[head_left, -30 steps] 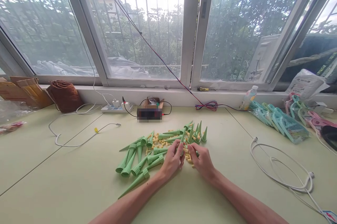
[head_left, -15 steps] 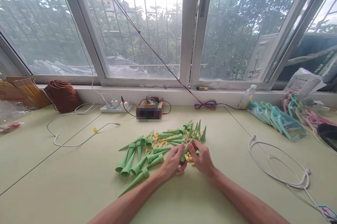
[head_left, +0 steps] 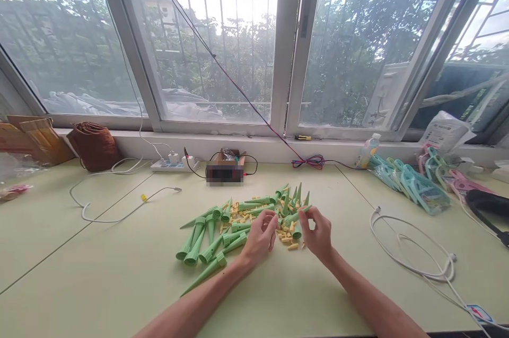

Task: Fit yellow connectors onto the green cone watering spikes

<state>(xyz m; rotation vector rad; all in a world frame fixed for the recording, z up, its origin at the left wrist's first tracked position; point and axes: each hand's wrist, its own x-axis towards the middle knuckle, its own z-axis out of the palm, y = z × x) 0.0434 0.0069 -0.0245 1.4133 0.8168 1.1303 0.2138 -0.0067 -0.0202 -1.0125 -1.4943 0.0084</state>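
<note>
My right hand (head_left: 317, 233) pinches the pointed end of a green plastic plant watering spike (head_left: 293, 218), whose wide capped end points left over the pile. To its left, my left hand (head_left: 259, 236) hovers with loosely curled fingers and nothing visible in it. Around both hands lie several more green spikes (head_left: 193, 250), mostly on their sides. A few green spikes (head_left: 298, 195) stand point up behind the right hand. Small yellow valve-like pieces (head_left: 293, 246) are scattered between the hands and among the spikes. Part of the pile is hidden behind my left hand.
A white cable (head_left: 413, 269) coils at the right, near teal plastic clips (head_left: 421, 189) and a bottle (head_left: 368, 151). Along the back stand a power strip (head_left: 175, 166), a dark blurred device (head_left: 225, 174) and a brown bag (head_left: 94, 147). Another white cable (head_left: 115, 220) runs at the left.
My hands have drawn apart: the left has let go of the green spike, and the right has moved rightward with its tip. The view has tilted slightly upward.
</note>
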